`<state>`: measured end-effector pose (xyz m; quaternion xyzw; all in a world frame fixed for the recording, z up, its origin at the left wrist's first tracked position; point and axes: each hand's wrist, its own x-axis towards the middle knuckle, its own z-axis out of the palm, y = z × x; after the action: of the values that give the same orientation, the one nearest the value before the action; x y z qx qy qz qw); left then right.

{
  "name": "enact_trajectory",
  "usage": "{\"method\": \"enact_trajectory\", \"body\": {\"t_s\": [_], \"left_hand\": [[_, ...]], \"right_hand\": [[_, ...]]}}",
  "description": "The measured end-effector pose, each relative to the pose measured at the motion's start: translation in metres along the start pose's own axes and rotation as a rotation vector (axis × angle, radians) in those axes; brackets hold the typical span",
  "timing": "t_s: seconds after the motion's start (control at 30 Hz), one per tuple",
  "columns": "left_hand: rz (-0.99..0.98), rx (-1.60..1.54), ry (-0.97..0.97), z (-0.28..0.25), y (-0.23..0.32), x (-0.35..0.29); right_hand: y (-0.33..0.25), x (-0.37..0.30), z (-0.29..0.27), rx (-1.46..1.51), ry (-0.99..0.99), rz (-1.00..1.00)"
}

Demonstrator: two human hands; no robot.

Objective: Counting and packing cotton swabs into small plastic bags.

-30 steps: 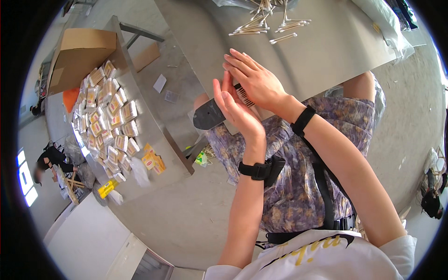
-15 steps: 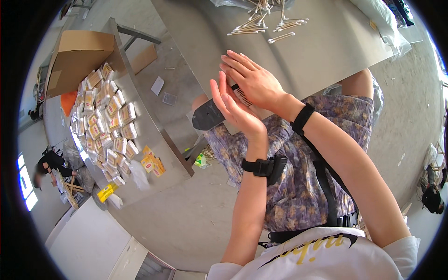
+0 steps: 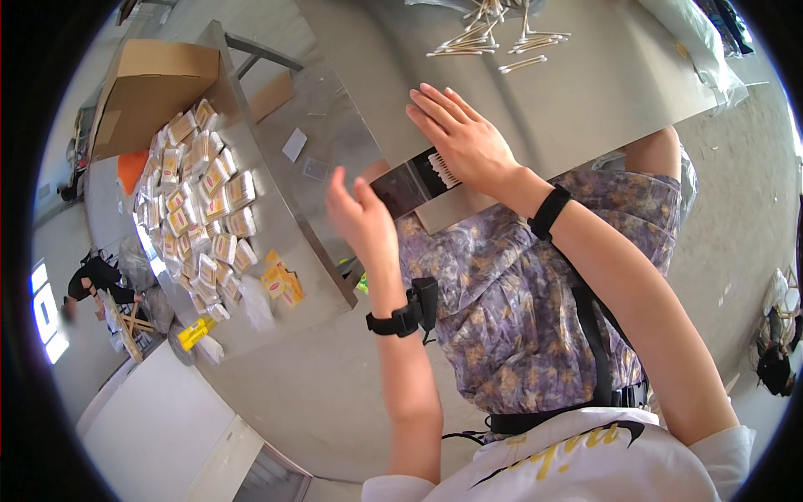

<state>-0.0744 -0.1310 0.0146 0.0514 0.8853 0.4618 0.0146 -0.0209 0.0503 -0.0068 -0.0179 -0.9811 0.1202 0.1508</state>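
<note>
Cotton swabs point(image 3: 443, 170) are lying in a row on a dark holder point(image 3: 400, 192) at the near-left corner of the metal table point(image 3: 602, 92). By the holder's left end, your left hand point(image 3: 365, 226) is hovering unclenched, its fingers looking blurred. Your right hand point(image 3: 475, 152) is stretching flat over the row, fingers extended, hiding the right part; you cannot tell whether its palm is pressing. Beyond, metal surface is running toward loose swabs point(image 3: 477, 42), which the upper edge is cutting off.
</note>
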Motion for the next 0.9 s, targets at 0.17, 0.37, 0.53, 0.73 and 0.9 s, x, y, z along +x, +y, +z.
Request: {"method": "enact_trajectory", "body": {"t_s": [0.17,0.37,0.53,0.73,0.9], "left_hand": [[-0.091,0.223,-0.211,0.009,-0.004,0.009],[0.297,0.168,-0.43,-0.015,0.022,0.004],[0.478,0.405,-0.564,-0.035,0.026,0.01],[0.521,0.45,-0.63,-0.031,0.037,0.016],[0.591,0.465,-0.607,-0.027,0.035,0.02]], "right_hand": [[-0.014,0.005,0.006,0.015,-0.009,-0.009],[-0.012,0.004,0.003,0.046,-0.03,0.003],[-0.014,0.006,0.002,0.028,-0.039,-0.005],[-0.012,0.006,0.004,0.055,-0.005,-0.008],[-0.012,0.006,0.005,0.054,0.001,-0.006]]}}
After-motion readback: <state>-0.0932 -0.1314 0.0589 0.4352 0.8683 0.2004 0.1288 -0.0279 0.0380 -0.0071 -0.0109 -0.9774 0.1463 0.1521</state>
